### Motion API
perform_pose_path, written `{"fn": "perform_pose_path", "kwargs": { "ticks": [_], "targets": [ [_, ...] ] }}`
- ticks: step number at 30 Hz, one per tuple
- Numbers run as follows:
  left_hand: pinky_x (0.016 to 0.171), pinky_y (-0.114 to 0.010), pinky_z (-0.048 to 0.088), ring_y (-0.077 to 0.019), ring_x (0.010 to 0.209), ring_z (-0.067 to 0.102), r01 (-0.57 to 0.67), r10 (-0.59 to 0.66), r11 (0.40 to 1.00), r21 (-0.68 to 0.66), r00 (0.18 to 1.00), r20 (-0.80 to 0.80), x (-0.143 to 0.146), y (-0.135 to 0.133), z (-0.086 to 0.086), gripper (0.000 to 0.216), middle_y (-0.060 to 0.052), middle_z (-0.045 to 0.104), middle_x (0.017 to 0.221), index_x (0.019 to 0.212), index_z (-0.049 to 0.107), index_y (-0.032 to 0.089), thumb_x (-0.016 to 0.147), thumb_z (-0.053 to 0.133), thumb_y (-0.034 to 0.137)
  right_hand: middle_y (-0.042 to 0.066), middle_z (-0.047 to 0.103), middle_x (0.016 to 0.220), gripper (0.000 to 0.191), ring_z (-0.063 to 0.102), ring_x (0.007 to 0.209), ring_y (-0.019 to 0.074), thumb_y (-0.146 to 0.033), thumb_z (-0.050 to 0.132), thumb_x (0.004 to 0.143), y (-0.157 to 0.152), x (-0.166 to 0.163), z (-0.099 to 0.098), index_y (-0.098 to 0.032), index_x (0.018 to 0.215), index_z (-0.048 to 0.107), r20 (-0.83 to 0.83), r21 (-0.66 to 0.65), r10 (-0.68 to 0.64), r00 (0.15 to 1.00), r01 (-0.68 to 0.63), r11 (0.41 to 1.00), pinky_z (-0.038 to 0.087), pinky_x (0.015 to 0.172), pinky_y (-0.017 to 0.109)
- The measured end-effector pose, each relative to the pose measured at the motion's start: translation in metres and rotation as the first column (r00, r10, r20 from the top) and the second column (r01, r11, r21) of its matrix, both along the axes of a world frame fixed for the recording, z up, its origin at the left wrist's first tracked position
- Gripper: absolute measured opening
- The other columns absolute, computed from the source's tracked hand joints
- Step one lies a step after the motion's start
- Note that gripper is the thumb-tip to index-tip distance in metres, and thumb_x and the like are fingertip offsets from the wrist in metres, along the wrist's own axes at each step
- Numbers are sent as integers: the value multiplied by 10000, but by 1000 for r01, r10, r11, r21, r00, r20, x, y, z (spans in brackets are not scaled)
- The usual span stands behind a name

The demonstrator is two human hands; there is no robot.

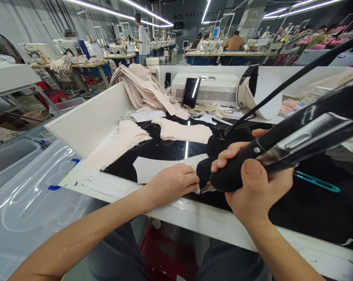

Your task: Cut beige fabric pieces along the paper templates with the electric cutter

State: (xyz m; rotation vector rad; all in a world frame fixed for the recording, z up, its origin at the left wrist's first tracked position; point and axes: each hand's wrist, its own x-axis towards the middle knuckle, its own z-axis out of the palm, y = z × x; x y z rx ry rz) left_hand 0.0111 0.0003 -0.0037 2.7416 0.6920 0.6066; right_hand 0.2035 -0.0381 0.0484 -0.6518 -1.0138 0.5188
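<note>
My left hand (174, 181) rests at the near edge of the black work surface, its fingers pressed together on the right end of a white cut piece (153, 168). In my right hand (255, 187) is a black corded hand tool (305, 136) with a silver metal plate along its side. My thumb and fingers wrap around its rounded black end, and the body slants up to the right, close to the camera. A small beige bit (207, 188) shows between my hands. Beyond them lies a stack of cream fabric pieces (185, 130).
Another cream stack (129, 134) lies by the white side board (91, 121). Behind are draped fabric strips (144, 89), a phone (191, 92) and a white vented box (217, 88). A black cable (281, 89) crosses the right side. A teal slender tool (316, 181) lies right.
</note>
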Motion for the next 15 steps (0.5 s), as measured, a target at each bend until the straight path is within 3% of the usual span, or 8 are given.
{"fn": "perform_pose_path", "kwargs": {
  "ticks": [4, 11, 15],
  "targets": [
    [1047, -365, 660, -260, 1124, 818, -4, 3, 1000, 14, 999, 38, 2, -1, 0, 100, -96, 839, 1238, 1222, 846, 211, 1278, 775, 254, -63, 793, 873, 576, 679, 586, 182, -593, 1097, 929, 0, 0, 0, -344, 1322, 757, -14, -2, 9, 1000, -9, 1000, 599, 516, 333],
    [1023, -358, 661, -261, 1072, 847, 49, -49, 997, 65, 999, -8, 2, 0, 0, 187, -86, 860, 1123, 1201, 846, 196, 1310, 697, 221, -68, 783, 860, 609, 666, 578, 182, -627, 1108, 889, 1, 0, 0, -347, 1302, 759, -24, -21, -10, 1000, 10, 1000, 585, 525, 339],
    [1048, -373, 693, -264, 1105, 869, 69, -70, 995, 66, 997, 14, -4, 0, -3, 198, -105, 893, 1190, 1262, 874, 202, 1311, 683, 215, -66, 784, 848, 602, 650, 553, 187, -644, 1083, 905, 1, -1, 1, -346, 1306, 746, 0, -17, -30, 1000, 30, 999, 560, 511, 343]
  ]
}}
